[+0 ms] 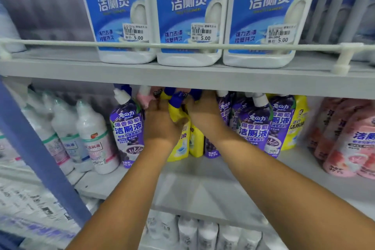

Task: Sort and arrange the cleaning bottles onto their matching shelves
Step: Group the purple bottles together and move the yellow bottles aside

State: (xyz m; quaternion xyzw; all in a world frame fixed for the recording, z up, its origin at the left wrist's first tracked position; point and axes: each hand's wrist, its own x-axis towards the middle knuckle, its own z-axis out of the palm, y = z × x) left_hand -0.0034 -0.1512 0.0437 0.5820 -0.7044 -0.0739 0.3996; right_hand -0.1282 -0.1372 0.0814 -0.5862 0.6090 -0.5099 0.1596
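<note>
Both hands on a yellow bottle [178, 119]
Left hand [160, 119] & right hand [205, 113] wrap its top, fingers curled. Looks hard, smooth, prob slippery; hold the neck btwn them.

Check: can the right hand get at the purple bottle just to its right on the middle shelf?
Probably yes. The right hand is beside that purple bottle, nothing stands between them, and the shelf front is open; it must first let go of the yellow bottles.

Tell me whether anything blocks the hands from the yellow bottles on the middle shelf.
Nothing visible does. The left hand and right hand are already at the yellow bottles. Purple bottles stand close on both sides, and the shelf above hides the fingertips.
</note>
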